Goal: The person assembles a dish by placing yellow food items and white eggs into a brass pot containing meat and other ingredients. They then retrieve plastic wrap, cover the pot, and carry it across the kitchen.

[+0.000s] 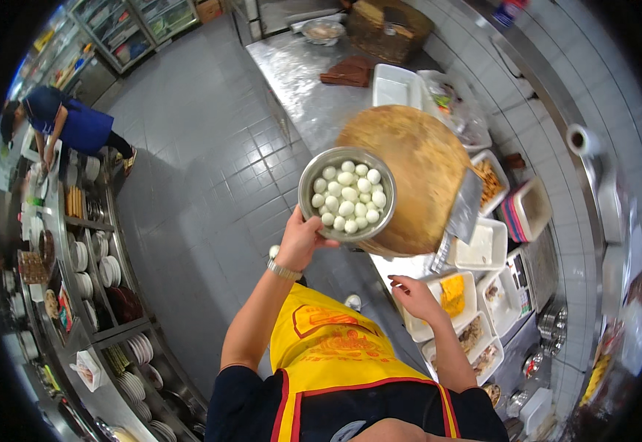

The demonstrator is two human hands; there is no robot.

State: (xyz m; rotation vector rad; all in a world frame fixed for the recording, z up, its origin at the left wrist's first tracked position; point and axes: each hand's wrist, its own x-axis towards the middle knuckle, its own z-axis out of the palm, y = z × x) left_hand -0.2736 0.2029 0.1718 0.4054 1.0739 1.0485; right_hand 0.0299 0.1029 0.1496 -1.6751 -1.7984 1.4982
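My left hand [300,237] grips the rim of a round metal bowl [307,173], thumb over the edge. Many small white peeled eggs [349,193] fill the bowl. It is held over the left edge of a thick round wooden chopping board [409,158]; I cannot tell whether it touches the wood. A cleaver [465,206] lies along the board's right edge. Beside a white tray of yellow food [453,295], my right hand [414,296] hovers with fingers loosely apart and holds nothing.
White trays [481,247] crowd the steel counter [291,70] on the right, against a tiled wall. A second chopping block [391,29] stands at the far end. Shelves of plates [111,271] line the left side, where another person [78,121] bends over. Grey tiled floor [195,169] lies between.
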